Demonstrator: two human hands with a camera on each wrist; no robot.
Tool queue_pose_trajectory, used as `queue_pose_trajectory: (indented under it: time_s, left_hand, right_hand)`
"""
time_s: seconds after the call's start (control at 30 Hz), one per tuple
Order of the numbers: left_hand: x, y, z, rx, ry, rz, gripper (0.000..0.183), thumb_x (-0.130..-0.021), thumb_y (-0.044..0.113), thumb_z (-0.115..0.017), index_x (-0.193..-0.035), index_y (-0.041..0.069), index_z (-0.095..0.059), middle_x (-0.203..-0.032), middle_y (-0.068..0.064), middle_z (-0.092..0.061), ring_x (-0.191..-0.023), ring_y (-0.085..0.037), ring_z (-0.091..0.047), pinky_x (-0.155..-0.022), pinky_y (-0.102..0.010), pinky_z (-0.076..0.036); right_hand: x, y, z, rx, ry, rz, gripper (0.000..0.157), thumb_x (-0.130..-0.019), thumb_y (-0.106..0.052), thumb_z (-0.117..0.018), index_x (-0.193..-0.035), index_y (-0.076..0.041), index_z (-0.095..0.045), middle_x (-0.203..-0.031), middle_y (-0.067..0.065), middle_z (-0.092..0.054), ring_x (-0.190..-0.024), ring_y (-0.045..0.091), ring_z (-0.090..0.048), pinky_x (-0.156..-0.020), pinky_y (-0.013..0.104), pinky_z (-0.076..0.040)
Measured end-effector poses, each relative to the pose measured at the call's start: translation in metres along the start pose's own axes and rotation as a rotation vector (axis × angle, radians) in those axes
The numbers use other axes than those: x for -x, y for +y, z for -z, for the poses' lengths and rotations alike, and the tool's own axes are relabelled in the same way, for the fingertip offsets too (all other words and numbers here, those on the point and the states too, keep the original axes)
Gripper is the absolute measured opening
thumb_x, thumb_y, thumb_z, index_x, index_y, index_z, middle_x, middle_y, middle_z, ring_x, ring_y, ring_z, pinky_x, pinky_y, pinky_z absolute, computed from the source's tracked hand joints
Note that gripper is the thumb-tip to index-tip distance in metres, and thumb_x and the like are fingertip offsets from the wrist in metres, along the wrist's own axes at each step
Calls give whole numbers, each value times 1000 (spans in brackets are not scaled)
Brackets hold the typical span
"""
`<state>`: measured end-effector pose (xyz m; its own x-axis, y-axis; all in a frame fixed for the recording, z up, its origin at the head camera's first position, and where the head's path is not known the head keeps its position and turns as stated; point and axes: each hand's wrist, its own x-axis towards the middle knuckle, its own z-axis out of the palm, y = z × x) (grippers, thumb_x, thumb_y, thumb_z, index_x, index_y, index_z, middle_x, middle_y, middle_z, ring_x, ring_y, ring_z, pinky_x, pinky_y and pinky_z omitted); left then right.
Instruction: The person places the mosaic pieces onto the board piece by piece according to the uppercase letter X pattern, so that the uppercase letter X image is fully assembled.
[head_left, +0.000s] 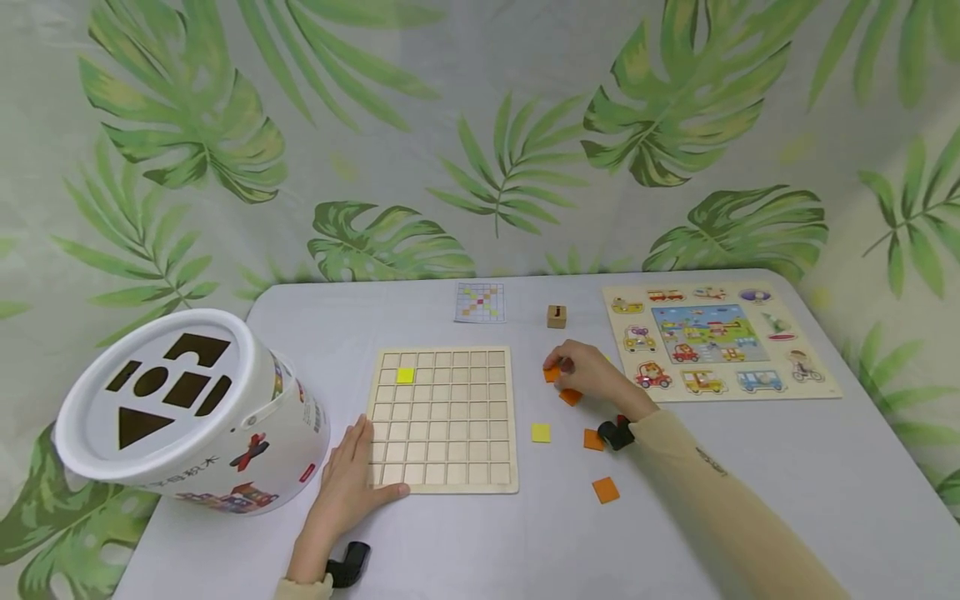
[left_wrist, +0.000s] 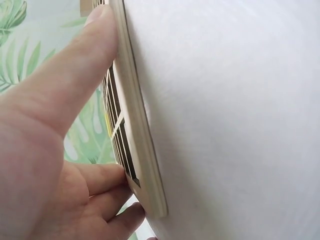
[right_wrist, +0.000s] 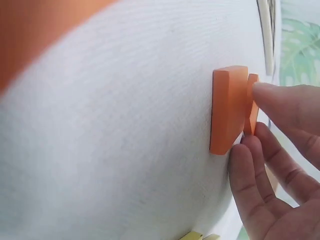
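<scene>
Head | left hand [head_left: 350,473] spread, touching grid board [head_left: 438,422] | right hand [head_left: 595,372] pinching orange tile [head_left: 551,374]

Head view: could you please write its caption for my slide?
The left hand touches a wooden grid board bearing one yellow tile; the right hand pinches an orange tile.
</scene>
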<state>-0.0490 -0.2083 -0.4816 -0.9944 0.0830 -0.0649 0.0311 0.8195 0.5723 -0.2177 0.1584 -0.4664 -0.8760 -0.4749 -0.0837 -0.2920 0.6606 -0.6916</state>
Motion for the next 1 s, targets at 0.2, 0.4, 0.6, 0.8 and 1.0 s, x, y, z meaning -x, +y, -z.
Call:
queue_pose_trajectory:
  time_s: [0.2, 0.4, 0.6, 0.8, 1.0]
  left_hand:
    - [0, 0, -1, -12, -6, -5, 113, -70, 39, -84, -145, -14, -19, -153, -29, -13, -139, -48, -10, -108, -63, -10]
    - [0, 1, 1, -20, -3, -11, 113, -70, 39, -83, -144, -15, -19, -152, -31, -13, -138, -50, -10, -108, -64, -11]
    - [-1, 0, 1, -10, -20, 3, 113, -71, 40, -83, -145, -14, -18, -153, -30, -12, -139, -49, -9, -107, -65, -11]
    - [-1, 1, 1, 1, -17, 7, 113, -70, 39, -83, -146, -14, -18, -153, -30, -12, -139, -49, -9, -107, -66, -10]
    - [-1, -1, 1, -4, -14, 10, 113, -70, 40, -83, -146, -13, -19, -153, -29, -12, -139, -48, -9, -108, -64, -10]
  right_hand:
    - [-5, -1, 0, 65, -25, 24, 20, -80, 5, -70, -96, -6, -65, -91, 6, -57, -81, 23, -51, -71, 33, -46]
    - [-12, -9, -2, 39, -29, 100, 21, -80, 2, -73, -98, -6, -65, -91, 4, -59, -82, 20, -52, -74, 32, -48]
    - [-25, -29, -14, -64, -31, 182, 22, -81, 0, -72, -102, -5, -67, -93, 3, -59, -85, 20, -53, -75, 31, -48]
    - [-46, -52, -35, -87, -46, 239, 21, -81, -1, -73, -101, -6, -68, -92, 2, -59, -83, 17, -52, -74, 27, -48]
    - [-60, -68, -53, 7, -76, 215, 18, -81, 1, -73, -96, -6, -67, -86, 3, -56, -80, 16, -50, -72, 25, -45]
